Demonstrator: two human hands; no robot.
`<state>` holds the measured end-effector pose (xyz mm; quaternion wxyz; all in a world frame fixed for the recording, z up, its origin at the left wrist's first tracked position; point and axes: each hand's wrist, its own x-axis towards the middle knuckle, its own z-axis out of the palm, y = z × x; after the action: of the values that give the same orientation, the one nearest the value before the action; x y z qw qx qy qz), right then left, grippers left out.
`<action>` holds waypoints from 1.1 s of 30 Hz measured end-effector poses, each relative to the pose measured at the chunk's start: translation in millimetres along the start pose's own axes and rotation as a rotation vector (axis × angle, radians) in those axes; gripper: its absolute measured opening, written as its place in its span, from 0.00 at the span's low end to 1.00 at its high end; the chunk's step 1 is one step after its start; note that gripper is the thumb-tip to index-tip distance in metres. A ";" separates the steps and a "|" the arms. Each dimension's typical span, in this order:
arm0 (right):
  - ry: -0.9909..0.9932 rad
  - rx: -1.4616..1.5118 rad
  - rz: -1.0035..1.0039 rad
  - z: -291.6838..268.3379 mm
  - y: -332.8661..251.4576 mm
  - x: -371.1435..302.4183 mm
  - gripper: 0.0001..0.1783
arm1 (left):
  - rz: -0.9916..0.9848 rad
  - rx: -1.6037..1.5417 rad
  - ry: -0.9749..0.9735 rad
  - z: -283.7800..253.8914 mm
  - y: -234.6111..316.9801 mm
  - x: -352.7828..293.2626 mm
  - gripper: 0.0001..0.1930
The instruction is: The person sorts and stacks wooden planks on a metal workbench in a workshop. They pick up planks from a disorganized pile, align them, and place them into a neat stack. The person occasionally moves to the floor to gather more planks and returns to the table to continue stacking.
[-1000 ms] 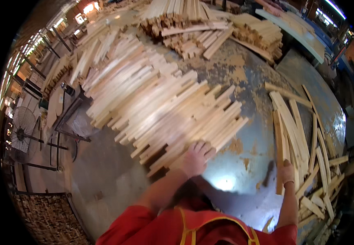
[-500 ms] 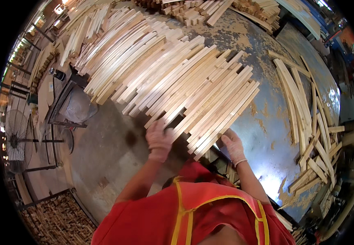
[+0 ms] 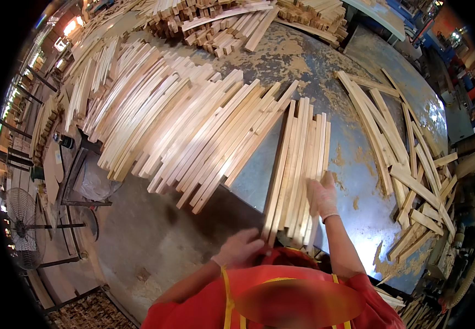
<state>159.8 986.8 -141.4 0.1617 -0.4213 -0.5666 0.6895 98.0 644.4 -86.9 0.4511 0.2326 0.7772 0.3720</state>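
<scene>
A separated bundle of wooden strips [image 3: 292,170] lies lengthwise on the metal table, its near ends jutting over the edge toward me. My right hand [image 3: 323,194], in a pale glove, rests against the bundle's right side with its fingers stretched along the outermost strip. By the bundle's near left corner is my left hand [image 3: 240,249], also gloved and slightly blurred. Its fingers are extended toward the strip ends; whether they touch is hard to tell. Left of a gap, a wide row of similar strips [image 3: 210,131] lies side by side with uneven ends.
Loose, crisscrossed wooden pieces [image 3: 396,142] lie on the right of the sawdust-strewn metal table [image 3: 352,170]. Stacked lumber [image 3: 215,27] stands at the far side. On the left are a wire-caged fan [image 3: 24,227] and a dark stand with a plastic bag [image 3: 98,181].
A bundle of strips has come away from the row's right end and swung more upright, opening a gap. My left hand dropped nearer my body; my right hand moved up along the bundle's side.
</scene>
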 end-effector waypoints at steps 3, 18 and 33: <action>0.073 -0.023 -0.027 -40.0 12.1 23.6 0.44 | -0.104 0.084 0.112 -30.8 66.6 70.3 0.28; -0.110 0.215 0.082 -87.4 -48.9 57.3 0.34 | -0.022 0.246 0.302 40.9 197.7 230.5 0.50; 0.232 -0.456 -0.557 -76.2 -104.2 -12.6 0.37 | 0.747 0.517 0.585 -70.7 209.9 166.2 0.42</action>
<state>199.0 1058.9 -41.0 0.3078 -0.3516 -0.7762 0.4232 -39.0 863.3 13.1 -0.0192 0.4831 0.8011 0.3529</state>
